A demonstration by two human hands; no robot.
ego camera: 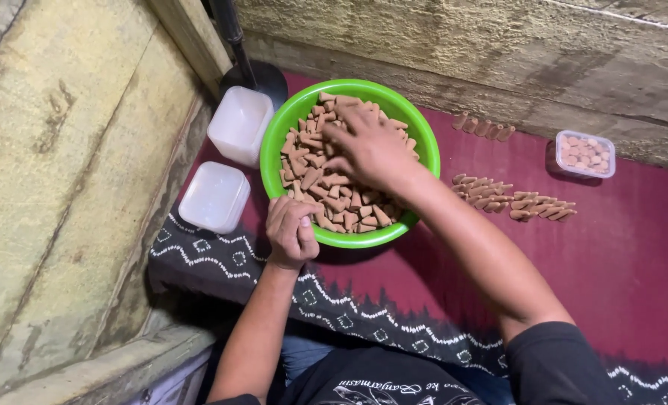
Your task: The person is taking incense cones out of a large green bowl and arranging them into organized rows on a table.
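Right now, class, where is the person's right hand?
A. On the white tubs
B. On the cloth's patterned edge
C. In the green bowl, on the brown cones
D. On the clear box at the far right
C: the right hand lies spread over the cones inside the green bowl.

A round bright green plastic bowl (277, 135) sits upright on a dark red patterned cloth, close to the corner of the wooden walls. It is filled with a loose heap of small tan cone-shaped pieces (326, 191), lying jumbled at all angles. The pieces are matte and uniform in colour. The heap reaches near rim level; the bowl's near rim shows bare.
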